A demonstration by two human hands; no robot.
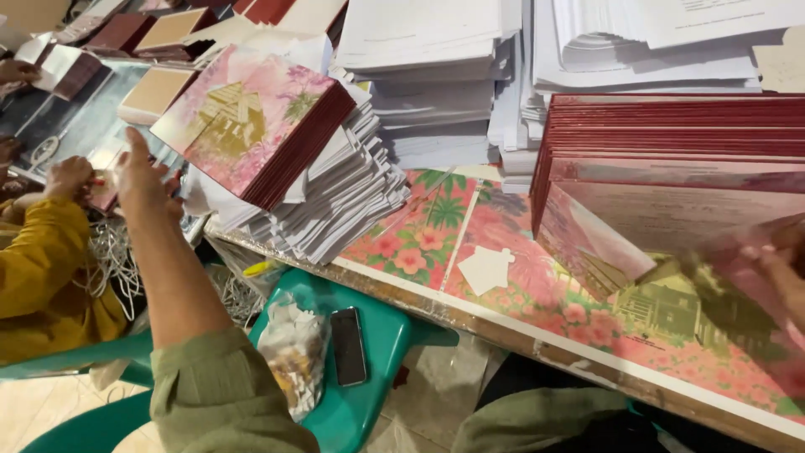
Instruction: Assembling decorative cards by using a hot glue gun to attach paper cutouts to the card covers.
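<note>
Co-worker, yellow sleeve [38, 268], far L. My left hand [141, 180]: fingers spread, holding nothing, just beside card stack [251, 126] tilted atop white sheets [335, 201]. Phone [348, 346] on green chair [369, 394] below. My right hand [776, 264], blurred, far R, pinching pink card [671, 294]; red-edged pile [671, 126] behind.

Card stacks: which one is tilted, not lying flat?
The pink floral stack by the left hand. It leans on a slumped pile of white sheets. The maroon-edged stack at right lies level on the table.
</note>
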